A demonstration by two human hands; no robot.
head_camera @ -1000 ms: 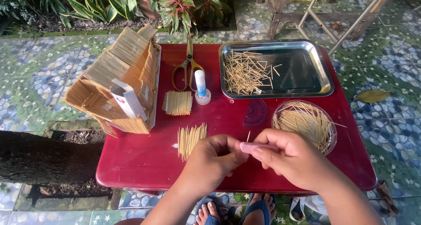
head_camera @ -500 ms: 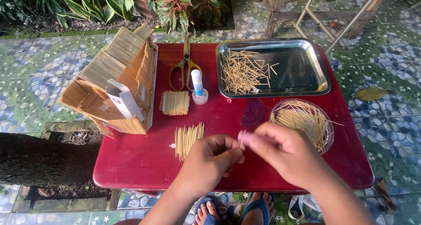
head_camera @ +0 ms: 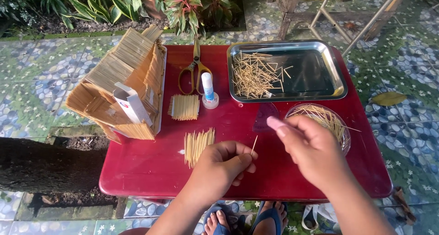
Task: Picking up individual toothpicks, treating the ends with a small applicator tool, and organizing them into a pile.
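Note:
My left hand (head_camera: 224,164) pinches one thin wooden toothpick (head_camera: 254,144) upright above the front of the red table (head_camera: 151,171). My right hand (head_camera: 308,148) is raised to its right and grips a small pink stick-shaped tool (head_camera: 276,123) between thumb and fingers. Just left of my left hand lies a flat row of toothpicks (head_camera: 198,145). A second flat row (head_camera: 184,107) lies behind it. Beyond my right hand a clear round bowl (head_camera: 336,125) holds loose toothpicks.
A toothpick model house (head_camera: 123,86) with a white box in it stands at the table's left. Scissors (head_camera: 195,70), a glue stick (head_camera: 209,91), a steel tray (head_camera: 334,75) of toothpicks and a dark protractor (head_camera: 264,113) lie behind. Tiled floor and plants surround the table.
My right hand has drawn the pink tool away from the toothpick, up and to the right. My left hand keeps the toothpick in about the same place.

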